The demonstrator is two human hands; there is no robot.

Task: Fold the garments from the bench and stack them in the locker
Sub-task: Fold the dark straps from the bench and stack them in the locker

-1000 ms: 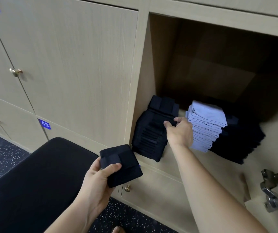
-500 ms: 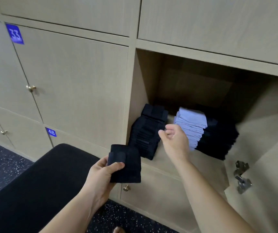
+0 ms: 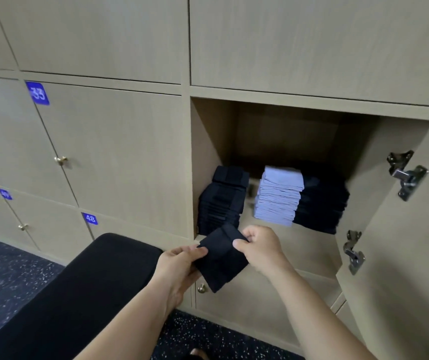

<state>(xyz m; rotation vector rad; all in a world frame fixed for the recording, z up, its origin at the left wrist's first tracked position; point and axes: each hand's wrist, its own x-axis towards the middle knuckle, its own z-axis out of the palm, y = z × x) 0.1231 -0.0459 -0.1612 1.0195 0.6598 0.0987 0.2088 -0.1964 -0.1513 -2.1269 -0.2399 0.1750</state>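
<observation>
A small folded black garment (image 3: 221, 261) is held in front of the open locker (image 3: 208, 141), just below its floor edge. My left hand (image 3: 179, 266) grips the garment's left side, thumb on top. My right hand (image 3: 262, 246) pinches its upper right corner. Inside the locker stand three piles: a black stack (image 3: 221, 201) at the left, a pale blue stack (image 3: 278, 196) in the middle, and a dark stack (image 3: 320, 203) at the right. The black padded bench (image 3: 78, 294) lies at the lower left and shows no garments on its visible part.
The locker's door (image 3: 400, 229) hangs open at the right with two metal hinges (image 3: 405, 175). Shut lockers numbered 33 (image 3: 38, 93) and 48 (image 3: 89, 218) with brass knobs fill the left wall. A knob (image 3: 201, 288) sits just under the held garment. Dark speckled floor runs below.
My right hand has drawn back from the black stack in the locker and taken hold of the folded garment that my left hand held alone. The view has tilted upward.
</observation>
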